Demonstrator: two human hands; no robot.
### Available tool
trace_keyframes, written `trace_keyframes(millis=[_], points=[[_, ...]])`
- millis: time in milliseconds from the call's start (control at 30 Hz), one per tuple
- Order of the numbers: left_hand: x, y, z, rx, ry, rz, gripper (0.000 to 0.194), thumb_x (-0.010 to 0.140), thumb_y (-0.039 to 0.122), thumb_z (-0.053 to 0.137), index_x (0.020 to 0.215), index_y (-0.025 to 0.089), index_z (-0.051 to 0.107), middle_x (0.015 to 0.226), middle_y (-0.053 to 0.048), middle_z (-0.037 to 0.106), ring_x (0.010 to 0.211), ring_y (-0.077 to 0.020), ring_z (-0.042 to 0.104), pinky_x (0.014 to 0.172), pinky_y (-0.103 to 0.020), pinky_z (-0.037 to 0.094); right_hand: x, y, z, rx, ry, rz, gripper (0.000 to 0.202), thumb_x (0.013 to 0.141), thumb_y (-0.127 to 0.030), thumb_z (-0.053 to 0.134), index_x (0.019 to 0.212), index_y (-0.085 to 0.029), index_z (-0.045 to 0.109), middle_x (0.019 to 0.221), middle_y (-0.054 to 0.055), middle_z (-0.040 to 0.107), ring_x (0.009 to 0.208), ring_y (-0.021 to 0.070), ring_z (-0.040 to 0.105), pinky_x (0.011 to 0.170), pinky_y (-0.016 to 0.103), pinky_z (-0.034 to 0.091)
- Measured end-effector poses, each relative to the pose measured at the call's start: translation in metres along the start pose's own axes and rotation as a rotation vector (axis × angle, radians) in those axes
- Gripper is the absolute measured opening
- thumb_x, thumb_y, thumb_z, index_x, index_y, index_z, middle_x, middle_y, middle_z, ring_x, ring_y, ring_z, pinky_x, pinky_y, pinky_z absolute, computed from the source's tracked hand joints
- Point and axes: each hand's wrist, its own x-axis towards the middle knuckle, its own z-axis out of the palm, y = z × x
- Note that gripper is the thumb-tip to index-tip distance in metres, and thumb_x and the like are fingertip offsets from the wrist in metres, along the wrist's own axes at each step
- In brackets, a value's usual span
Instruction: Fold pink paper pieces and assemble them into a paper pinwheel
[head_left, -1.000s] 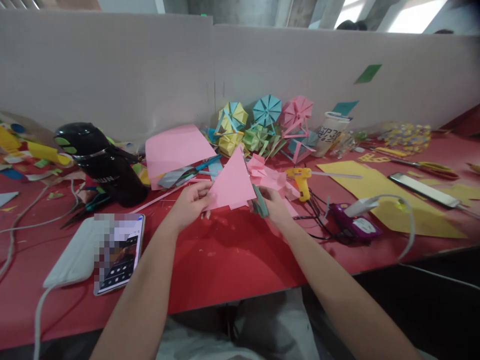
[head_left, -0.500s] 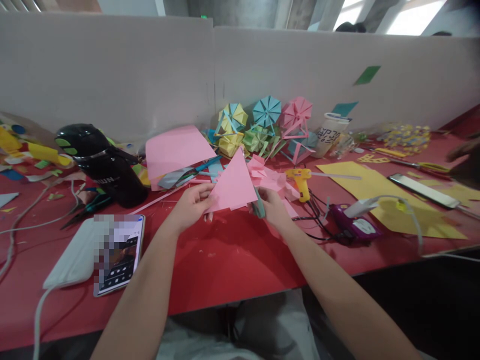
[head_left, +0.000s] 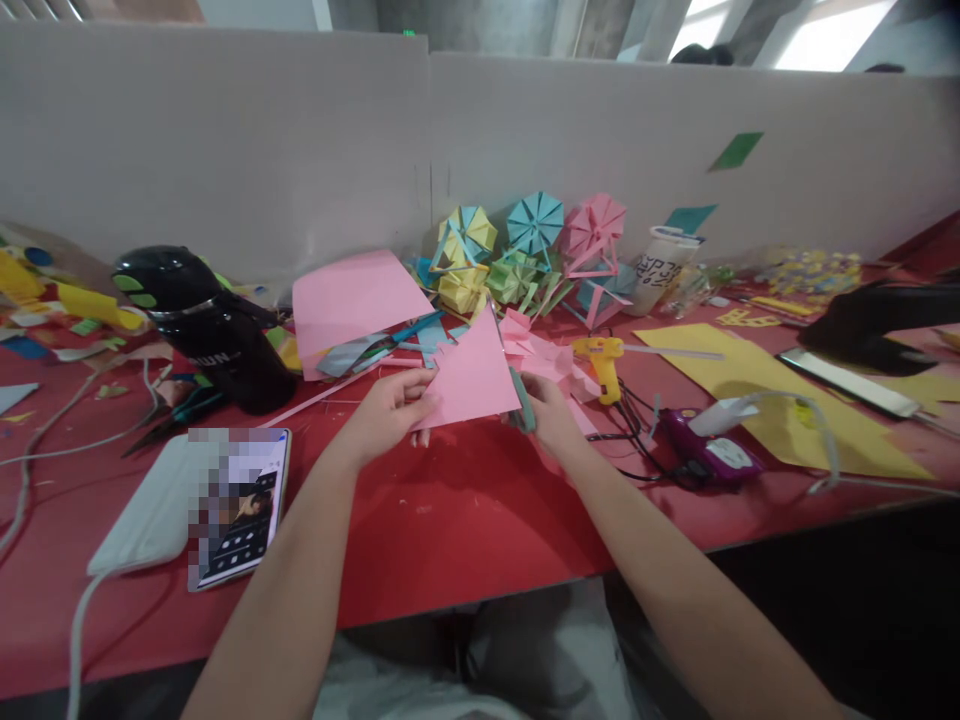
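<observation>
My left hand (head_left: 390,415) is closed on the left corner of a triangular sheet of pink paper (head_left: 476,378), thumb on top. In my right hand (head_left: 546,408) is a pair of scissors with grey-green handles (head_left: 523,402), its fingers wrapped round them. The dark blades run up along the right edge of the paper, partly hidden by it. Both hands are held above the red table (head_left: 465,540). Behind the paper lie pink paper scraps (head_left: 544,358) and a larger pink sheet (head_left: 356,305).
Folded paper wheels (head_left: 535,223) stand against the grey partition (head_left: 225,140). A yellow glue gun (head_left: 600,362), purple power strip (head_left: 709,445) and yellow sheet (head_left: 690,375) lie right. A black bottle (head_left: 225,345) and phone (head_left: 244,520) are left. Another person's dark sleeve (head_left: 885,325) reaches in.
The scissor blades now show along the paper's right edge, and the paper has tilted slightly. At the right, the other person's dark sleeve has come further in over the table.
</observation>
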Motion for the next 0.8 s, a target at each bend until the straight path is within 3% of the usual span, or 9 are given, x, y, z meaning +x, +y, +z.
trace_keyframes(millis=[333,433,533,633,800], points=[[0.001,-0.004,-0.001,-0.022,-0.014,-0.034,0.046,0.079,0.037,0.069,0.116,0.010,0.062,0.095,-0.010,0.071,0.045,-0.0089,0.058,0.045,-0.024,0.048,0.002,-0.001,0.000,-0.074,0.057,0.000,0.032,0.067,-0.048,0.069,0.072,-0.020,0.056,0.052,-0.003,0.055,0.042,0.0110,0.049,0.040,0.024,0.035],[0.004,-0.007,-0.002,-0.040,0.077,0.018,0.037,0.077,0.034,0.069,0.106,0.011,0.064,0.094,-0.008,0.071,0.061,-0.0116,0.063,0.056,-0.024,0.051,0.003,-0.002,-0.004,-0.209,0.127,0.005,0.030,0.070,-0.048,0.065,0.073,-0.019,0.057,0.056,0.000,0.058,0.047,0.0130,0.051,0.044,0.025,0.036],[0.008,-0.010,-0.003,-0.065,0.176,0.069,0.024,0.076,0.029,0.067,0.094,0.013,0.065,0.089,-0.005,0.070,0.072,-0.0126,0.063,0.065,-0.023,0.051,0.002,-0.002,-0.009,-0.500,0.195,-0.083,0.023,0.073,-0.042,0.063,0.071,-0.019,0.058,0.062,0.002,0.060,0.054,0.0148,0.052,0.049,0.027,0.035],[0.011,-0.013,-0.006,-0.068,0.249,0.039,0.014,0.077,0.023,0.060,0.086,0.013,0.063,0.072,-0.001,0.065,0.057,-0.0106,0.058,0.058,-0.023,0.048,0.000,0.000,-0.012,-0.746,0.204,-0.099,0.016,0.075,-0.035,0.063,0.073,-0.020,0.058,0.067,0.003,0.062,0.061,0.0164,0.053,0.057,0.028,0.035],[0.013,-0.016,-0.011,-0.049,0.420,-0.002,0.008,0.077,0.019,0.055,0.079,0.015,0.061,0.055,0.002,0.056,0.048,-0.0106,0.053,0.051,-0.022,0.042,0.001,0.003,-0.014,-0.932,0.180,-0.109,0.016,0.076,-0.033,0.065,0.076,-0.021,0.055,0.071,0.004,0.061,0.064,0.0174,0.052,0.059,0.028,0.034]])
